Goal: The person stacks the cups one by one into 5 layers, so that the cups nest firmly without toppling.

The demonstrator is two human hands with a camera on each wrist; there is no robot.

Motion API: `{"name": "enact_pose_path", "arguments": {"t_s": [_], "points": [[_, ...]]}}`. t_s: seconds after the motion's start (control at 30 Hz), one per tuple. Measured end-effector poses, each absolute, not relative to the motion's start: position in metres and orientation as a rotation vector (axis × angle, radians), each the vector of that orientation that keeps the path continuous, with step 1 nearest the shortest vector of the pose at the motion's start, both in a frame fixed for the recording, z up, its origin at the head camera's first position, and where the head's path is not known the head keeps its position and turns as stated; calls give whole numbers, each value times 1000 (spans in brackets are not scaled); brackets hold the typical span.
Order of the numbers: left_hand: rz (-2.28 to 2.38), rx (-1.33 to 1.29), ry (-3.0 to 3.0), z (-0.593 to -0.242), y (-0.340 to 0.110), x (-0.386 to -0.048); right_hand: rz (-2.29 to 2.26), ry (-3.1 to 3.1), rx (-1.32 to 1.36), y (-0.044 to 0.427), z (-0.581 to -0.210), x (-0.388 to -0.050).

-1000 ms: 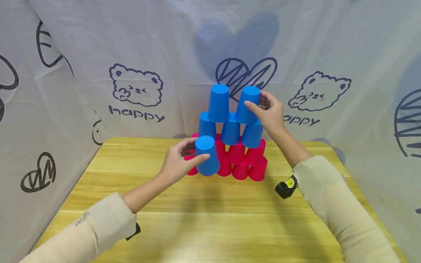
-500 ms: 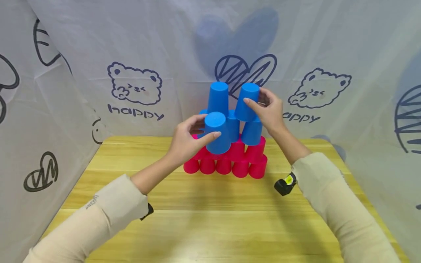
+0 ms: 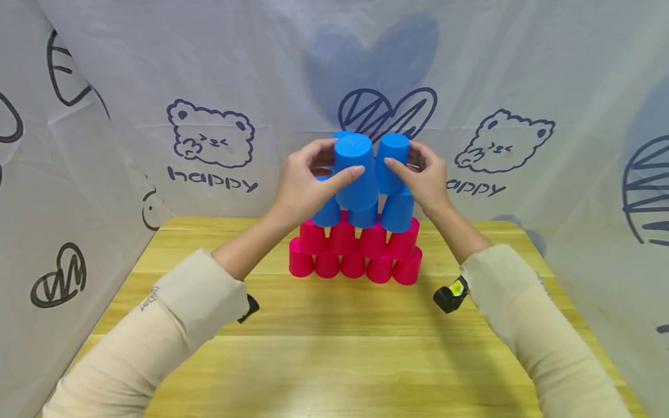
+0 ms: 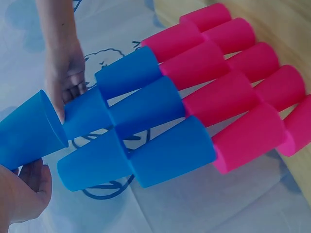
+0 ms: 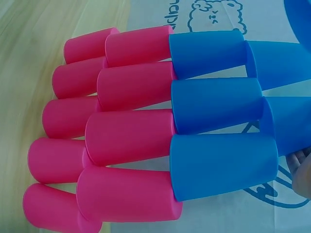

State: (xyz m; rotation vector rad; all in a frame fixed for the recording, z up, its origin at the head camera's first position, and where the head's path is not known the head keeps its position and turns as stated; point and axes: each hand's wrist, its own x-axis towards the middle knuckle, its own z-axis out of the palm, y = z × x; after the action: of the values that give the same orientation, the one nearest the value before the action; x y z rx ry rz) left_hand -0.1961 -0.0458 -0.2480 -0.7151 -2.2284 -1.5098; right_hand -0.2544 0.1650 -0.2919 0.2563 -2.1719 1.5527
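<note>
An upside-down blue cup (image 3: 356,177) is in my left hand (image 3: 303,183), thumb in front and fingers around its far side. In the left wrist view this held cup (image 4: 29,131) hangs apart from the stack, mouth towards it. My right hand (image 3: 430,177) grips another blue cup (image 3: 393,168), which sits at the right of the stack's fourth level. Beside it on that level stands a blue cup (image 4: 95,162), mostly hidden in the head view. Below are a row of blue cups (image 3: 397,213) and two rows of red-pink cups (image 3: 353,264), all upside down.
The stack stands on a wooden table (image 3: 334,348) towards its far side. A pale printed cloth (image 3: 292,75) hangs behind and at both sides. Black wrist cameras (image 3: 450,295) sit at the sleeve cuffs.
My left hand has raised its blue cup from in front of the red-pink rows to the height of the fourth level, moving slightly right. My right hand stays on its cup.
</note>
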Motion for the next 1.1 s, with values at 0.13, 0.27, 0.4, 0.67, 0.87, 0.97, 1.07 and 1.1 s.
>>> {"name": "enact_pose_path", "arguments": {"t_s": [0.13, 0.27, 0.4, 0.67, 0.87, 0.97, 1.07, 1.1], "points": [[-1480, -715, -2239, -238, -41, -198, 1562, -2162, 266, 166, -291, -254], [-1453, -717, -2242, -228, -37, -200, 1559, -2161, 261, 165, -291, -254], [-1454, -708, -2230, -220, -34, -204, 1559, -2177, 248, 164, -290, -253], [-1433, -690, -2184, -209, -26, -218, 1590, -2162, 253, 163, -291, -252], [-1437, -672, -2162, -202, -25, -225, 1590, -2150, 258, 160, -291, -251], [-1424, -648, -2184, -201, -23, -228, 1587, -2149, 266, 160, -291, -250], [-1430, -628, -2192, -199, -21, -231, 1584, -2147, 272, 161, -291, -251], [-1433, -629, -2187, -199, -19, -232, 1581, -2149, 272, 162, -291, -251]]}}
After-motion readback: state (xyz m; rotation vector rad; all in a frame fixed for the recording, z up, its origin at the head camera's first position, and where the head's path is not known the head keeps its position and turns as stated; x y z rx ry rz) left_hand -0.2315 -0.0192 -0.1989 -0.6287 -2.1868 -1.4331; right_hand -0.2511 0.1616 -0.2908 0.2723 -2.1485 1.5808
